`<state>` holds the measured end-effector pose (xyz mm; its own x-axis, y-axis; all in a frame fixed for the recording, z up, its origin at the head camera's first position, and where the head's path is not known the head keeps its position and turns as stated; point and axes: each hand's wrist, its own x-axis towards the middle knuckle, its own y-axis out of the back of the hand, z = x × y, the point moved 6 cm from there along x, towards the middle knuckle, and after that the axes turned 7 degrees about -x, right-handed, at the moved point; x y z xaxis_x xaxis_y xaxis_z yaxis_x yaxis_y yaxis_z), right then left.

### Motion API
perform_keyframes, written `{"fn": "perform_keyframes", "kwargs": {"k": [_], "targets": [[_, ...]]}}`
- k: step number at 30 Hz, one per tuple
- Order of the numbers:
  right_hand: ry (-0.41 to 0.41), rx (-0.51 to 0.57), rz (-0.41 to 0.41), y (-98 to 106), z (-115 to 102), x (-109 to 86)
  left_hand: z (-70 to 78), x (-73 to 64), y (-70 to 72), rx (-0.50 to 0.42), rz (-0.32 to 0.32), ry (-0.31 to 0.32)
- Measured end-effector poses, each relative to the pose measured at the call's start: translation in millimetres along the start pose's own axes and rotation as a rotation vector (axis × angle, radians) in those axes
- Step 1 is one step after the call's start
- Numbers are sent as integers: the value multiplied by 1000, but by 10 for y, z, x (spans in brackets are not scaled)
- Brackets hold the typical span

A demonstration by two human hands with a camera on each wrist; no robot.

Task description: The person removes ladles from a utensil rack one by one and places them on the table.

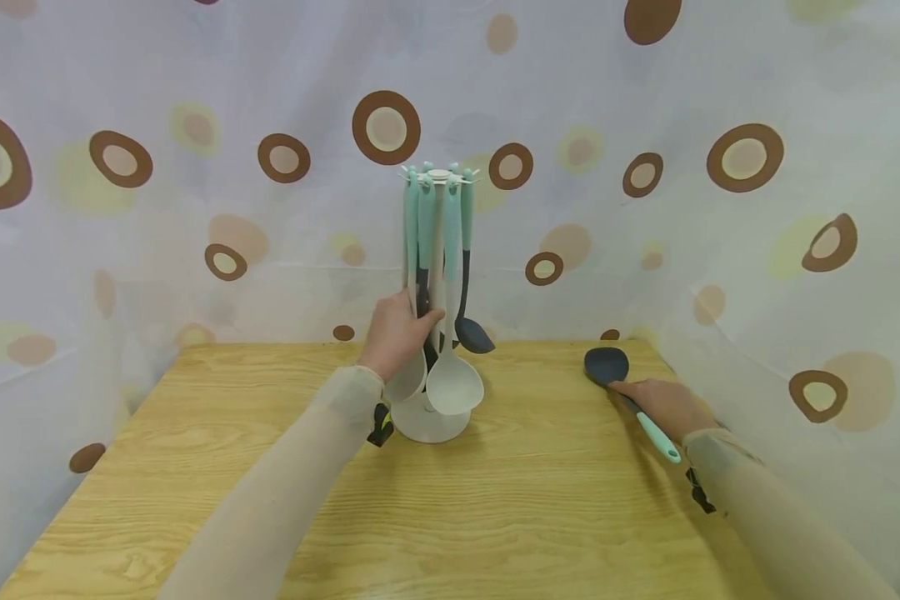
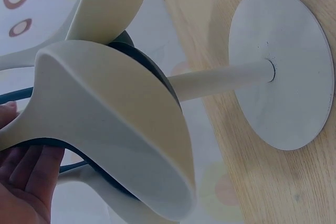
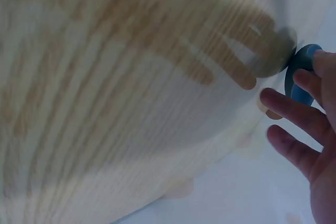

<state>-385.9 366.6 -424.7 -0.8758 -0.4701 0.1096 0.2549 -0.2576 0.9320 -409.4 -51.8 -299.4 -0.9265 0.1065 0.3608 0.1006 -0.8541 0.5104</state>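
A white utensil stand [image 1: 431, 429] with a round base holds several hanging kitchen utensils with mint handles. My left hand [image 1: 399, 332] grips in among their shafts beside the post, its thumb across the front. A white ladle [image 1: 454, 385] hangs at the front, and a dark ladle [image 1: 475, 336] hangs on the right side. In the left wrist view, my fingers [image 2: 39, 169] lie behind the neck of a white utensil [image 2: 121, 124]. My right hand [image 1: 663, 406] pinches a dark spoon [image 1: 606, 366] with a mint handle near its neck. In the right wrist view the other fingers [image 3: 294, 111] are spread.
The wooden table [image 1: 525, 500] carries the stand near its far edge. Behind and beside it hangs a pale curtain [image 1: 307, 83] with brown and yellow spots. The spoon is near the table's right edge.
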Motion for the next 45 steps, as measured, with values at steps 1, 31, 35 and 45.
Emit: {"fn": "perform_keyframes", "kwargs": {"k": [1,31,35,45], "targets": [[-4,19,-9,-21,21,-5,2,1,-2,-2,-2,0],[-132,346,-246,-28,-162,86,-5,-4,-12,6,10,-18],[-129,334,-260,-18,-130,69,-2,-15,-12,3,8,-15],[-164,317,-216,-55,13,26,-8,3,-7,16,25,-23]]}}
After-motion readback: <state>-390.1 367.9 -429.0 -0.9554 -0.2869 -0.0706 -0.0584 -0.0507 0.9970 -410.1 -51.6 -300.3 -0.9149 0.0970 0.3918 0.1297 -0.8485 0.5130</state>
